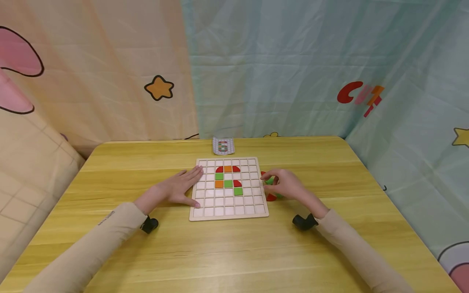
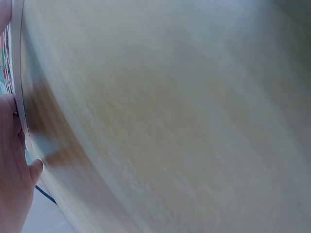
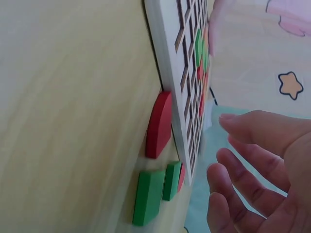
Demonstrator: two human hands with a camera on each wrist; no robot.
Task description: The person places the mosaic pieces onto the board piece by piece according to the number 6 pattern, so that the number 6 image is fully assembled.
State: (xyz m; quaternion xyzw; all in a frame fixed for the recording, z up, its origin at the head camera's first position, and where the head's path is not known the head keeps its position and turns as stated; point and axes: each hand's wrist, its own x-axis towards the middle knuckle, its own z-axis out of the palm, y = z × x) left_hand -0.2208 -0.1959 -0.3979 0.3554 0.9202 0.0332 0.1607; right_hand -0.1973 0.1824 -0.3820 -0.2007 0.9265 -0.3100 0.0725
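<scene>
A white gridded wooden board (image 1: 229, 211) lies on the table, bearing red, orange and green pieces around its middle, among them an orange square (image 1: 228, 169) and a green square (image 1: 238, 191). My left hand (image 1: 181, 188) lies spread, its fingertips and thumb resting on the board's left edge. Over the loose pieces at the board's right edge is my right hand (image 1: 287, 185), thumb and fingers bent but apart, with nothing visible between them. In the right wrist view, a red quarter-round piece (image 3: 158, 127) lies against the board, with green pieces (image 3: 148, 196) beside it.
Behind the board lies a small printed card (image 1: 224, 147) with a coloured grid pattern. The wooden table (image 1: 234, 256) extends around the board, and printed curtains (image 1: 286, 81) hang behind it. A black wrist device (image 1: 305, 221) sits at the right cuff.
</scene>
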